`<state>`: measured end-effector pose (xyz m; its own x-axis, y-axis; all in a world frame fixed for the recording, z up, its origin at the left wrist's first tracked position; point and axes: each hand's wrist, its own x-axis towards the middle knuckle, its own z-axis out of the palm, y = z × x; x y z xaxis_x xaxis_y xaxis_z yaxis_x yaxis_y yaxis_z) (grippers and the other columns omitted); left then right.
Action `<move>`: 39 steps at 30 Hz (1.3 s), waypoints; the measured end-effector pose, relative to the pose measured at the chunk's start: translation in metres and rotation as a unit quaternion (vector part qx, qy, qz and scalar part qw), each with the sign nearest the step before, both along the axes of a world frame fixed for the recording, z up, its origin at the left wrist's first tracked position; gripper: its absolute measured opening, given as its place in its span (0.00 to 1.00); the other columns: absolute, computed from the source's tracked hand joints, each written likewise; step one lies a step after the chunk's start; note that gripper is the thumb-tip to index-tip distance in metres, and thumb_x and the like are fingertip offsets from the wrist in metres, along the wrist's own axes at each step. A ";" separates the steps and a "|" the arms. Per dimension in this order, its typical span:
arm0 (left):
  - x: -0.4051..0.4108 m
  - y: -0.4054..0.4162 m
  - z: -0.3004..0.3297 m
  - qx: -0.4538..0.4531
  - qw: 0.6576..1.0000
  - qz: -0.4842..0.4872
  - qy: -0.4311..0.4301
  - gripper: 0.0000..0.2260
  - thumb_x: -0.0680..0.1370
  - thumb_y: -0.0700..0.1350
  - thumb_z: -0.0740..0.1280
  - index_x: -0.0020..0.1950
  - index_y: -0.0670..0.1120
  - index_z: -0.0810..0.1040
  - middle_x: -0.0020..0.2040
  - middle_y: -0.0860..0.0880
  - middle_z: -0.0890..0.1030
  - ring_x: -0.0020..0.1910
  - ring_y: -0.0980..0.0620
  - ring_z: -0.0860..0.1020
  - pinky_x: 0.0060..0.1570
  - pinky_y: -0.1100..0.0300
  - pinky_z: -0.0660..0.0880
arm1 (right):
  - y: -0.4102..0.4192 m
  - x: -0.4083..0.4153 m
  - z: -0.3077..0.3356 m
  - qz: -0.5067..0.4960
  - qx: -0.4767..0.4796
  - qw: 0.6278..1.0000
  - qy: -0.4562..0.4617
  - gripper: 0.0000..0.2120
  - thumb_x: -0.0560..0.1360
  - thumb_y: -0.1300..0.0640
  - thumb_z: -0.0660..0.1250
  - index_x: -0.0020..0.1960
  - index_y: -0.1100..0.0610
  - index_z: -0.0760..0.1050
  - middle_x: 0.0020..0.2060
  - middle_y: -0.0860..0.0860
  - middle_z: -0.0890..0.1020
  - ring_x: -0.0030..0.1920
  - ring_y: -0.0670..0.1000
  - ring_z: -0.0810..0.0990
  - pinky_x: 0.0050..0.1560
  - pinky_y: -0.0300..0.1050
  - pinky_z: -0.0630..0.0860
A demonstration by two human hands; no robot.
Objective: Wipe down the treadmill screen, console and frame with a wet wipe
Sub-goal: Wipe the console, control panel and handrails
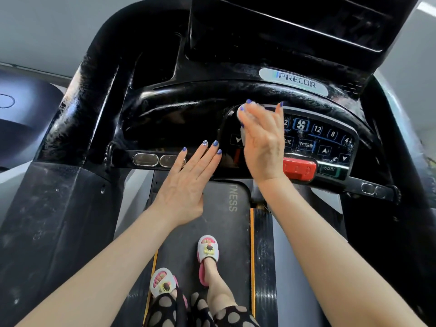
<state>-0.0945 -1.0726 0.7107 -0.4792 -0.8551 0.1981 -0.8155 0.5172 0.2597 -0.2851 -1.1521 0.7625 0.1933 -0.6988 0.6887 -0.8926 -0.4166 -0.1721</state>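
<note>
The black treadmill console [188, 114] fills the view, with its dark screen [295, 27] tilted above and a button panel [316, 140] at the right. My right hand [263, 142] presses a white wet wipe [243, 119] flat against the left part of the button panel, fingers straight. Only the wipe's edge shows past my fingers. My left hand [188, 178] is open, fingers straight, and hovers at or rests on the front handlebar [146, 160] beside the metal grip sensors. The left frame upright [54, 197] is dusty and streaked.
A red stop button [299, 169] and a green START key [330, 169] sit right of my right wrist. My feet in slippers [207, 256] stand on the treadmill belt [226, 232]. Another machine [21, 109] stands at the far left.
</note>
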 end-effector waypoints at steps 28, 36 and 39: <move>-0.007 -0.001 -0.009 -0.066 0.997 -0.001 -0.039 0.48 0.66 0.35 0.68 0.83 0.46 0.50 0.83 0.49 0.48 0.82 0.49 0.50 0.76 0.34 0.48 | -0.013 -0.055 0.028 -0.005 -0.015 1.000 0.010 0.05 0.74 0.68 0.71 0.47 0.63 0.85 0.41 0.58 0.81 0.45 0.55 0.77 0.58 0.66 0.77; -0.007 -0.002 -0.009 -0.069 0.997 -0.002 -0.042 0.48 0.66 0.36 0.69 0.82 0.46 0.50 0.83 0.50 0.47 0.82 0.49 0.50 0.76 0.34 0.48 | 0.014 -0.015 0.003 -0.063 -0.016 0.997 -0.037 0.08 0.73 0.74 0.68 0.42 0.63 0.83 0.37 0.56 0.78 0.40 0.58 0.77 0.67 0.60 0.71; -0.007 -0.002 -0.010 -0.071 0.997 -0.003 -0.041 0.48 0.66 0.36 0.69 0.82 0.46 0.50 0.83 0.49 0.47 0.82 0.49 0.51 0.76 0.34 0.49 | 0.042 -0.015 -0.014 -0.042 0.020 0.999 -0.004 0.08 0.73 0.73 0.72 0.45 0.61 0.84 0.37 0.55 0.78 0.39 0.58 0.78 0.72 0.55 0.66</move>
